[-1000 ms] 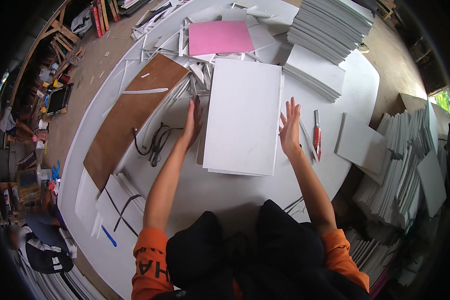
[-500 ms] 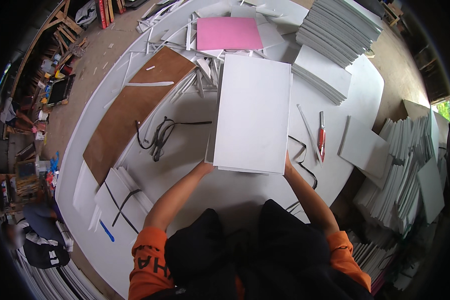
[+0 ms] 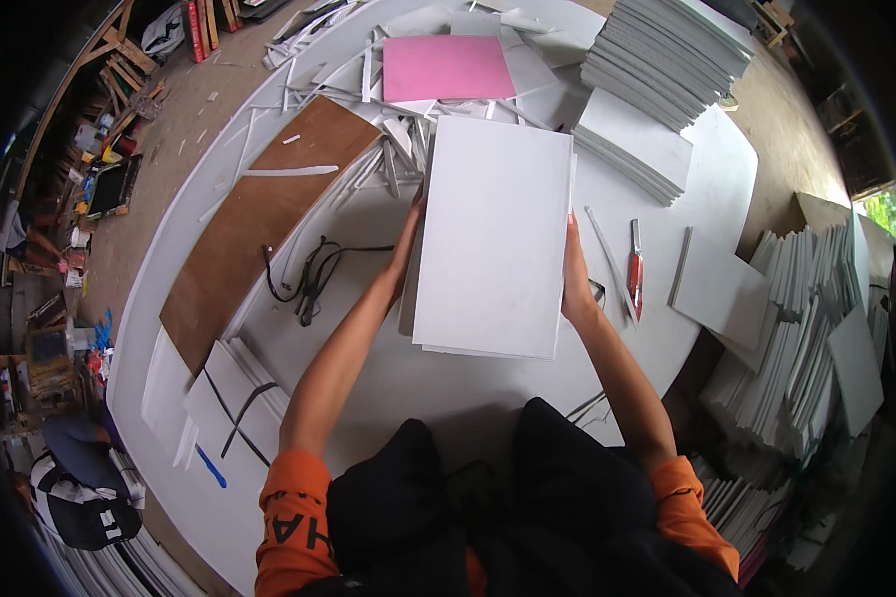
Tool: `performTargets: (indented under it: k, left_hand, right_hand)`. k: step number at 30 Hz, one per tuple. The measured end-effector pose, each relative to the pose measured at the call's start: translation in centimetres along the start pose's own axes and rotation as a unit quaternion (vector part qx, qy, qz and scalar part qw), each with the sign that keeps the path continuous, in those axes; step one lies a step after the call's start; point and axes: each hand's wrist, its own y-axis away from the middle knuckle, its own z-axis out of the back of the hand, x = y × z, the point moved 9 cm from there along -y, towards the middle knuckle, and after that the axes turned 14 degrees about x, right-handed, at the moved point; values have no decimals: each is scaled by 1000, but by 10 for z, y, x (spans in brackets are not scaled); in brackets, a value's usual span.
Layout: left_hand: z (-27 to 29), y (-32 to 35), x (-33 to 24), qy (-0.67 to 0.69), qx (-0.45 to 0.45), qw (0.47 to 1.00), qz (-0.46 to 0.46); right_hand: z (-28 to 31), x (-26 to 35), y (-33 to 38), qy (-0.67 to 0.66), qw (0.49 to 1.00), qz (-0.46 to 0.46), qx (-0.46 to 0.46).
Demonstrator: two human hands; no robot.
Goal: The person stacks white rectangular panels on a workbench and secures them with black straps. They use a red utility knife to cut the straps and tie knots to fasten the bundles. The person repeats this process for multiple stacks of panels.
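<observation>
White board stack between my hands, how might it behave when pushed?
The white board stack is probably stiff, its top lying flat. Its layers could slip apart, as their edges sit unevenly and no binding crosses the top.

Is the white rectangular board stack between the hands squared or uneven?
Uneven: a lower board juts past the top board at the near edge.

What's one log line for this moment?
left hand: at left side of white board stack; right hand: at its right side; red cutter: farther right
</observation>
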Motion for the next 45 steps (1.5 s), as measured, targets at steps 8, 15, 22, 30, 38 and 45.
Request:
performTargets:
  k: [8,15,22,30,38,45]
  left_hand:
    - [57,32,1,-155,-137,978,-13]
    - [95,61,29,-650,-166,741,39]
    - [102,69,45,-741,-158,634,154]
    - [87,84,-50,-674,-100,713,164]
    - [79,107,-201,-585,-132,796,80]
    - [-6,110,-317,-455,-133,879,-45]
  right_hand:
    - [97,-11,14,233,966,-27,-107]
    - [144,-67,52,609,762,-72,-209]
    - [131,-74,51,716,668,-127,-156]
    - [142,-47,36,523,844,-109,-38]
    - [98,129,63,454,843,-277,85]
    - [-15,254,59,320,935,-116,97]
